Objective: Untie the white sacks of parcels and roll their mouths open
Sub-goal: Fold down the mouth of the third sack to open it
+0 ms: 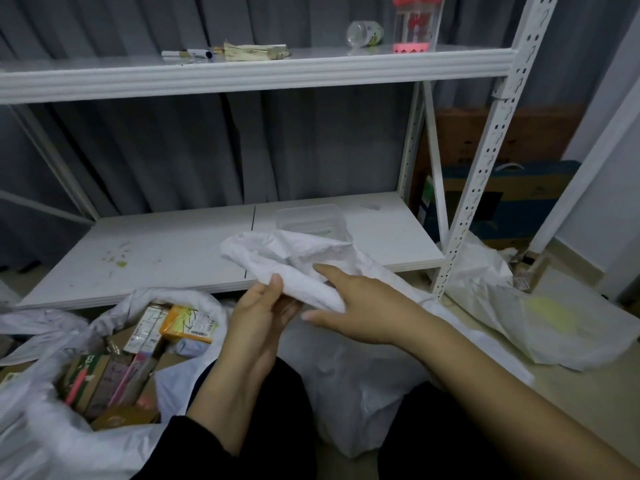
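A white woven sack stands on the floor between my knees, its bunched neck lifted up in front of the low shelf. My left hand grips the neck from below, thumb on top of the cloth. My right hand reaches in from the right and touches the same neck, forefinger stretched out along the fabric, thumb under it. At the lower left a second white sack lies with its mouth rolled open, showing several boxed parcels inside.
A white metal rack stands ahead, its low shelf holding a clear plastic tub. The upright post is at the right. Another white sack lies on the floor at right, with cardboard boxes behind.
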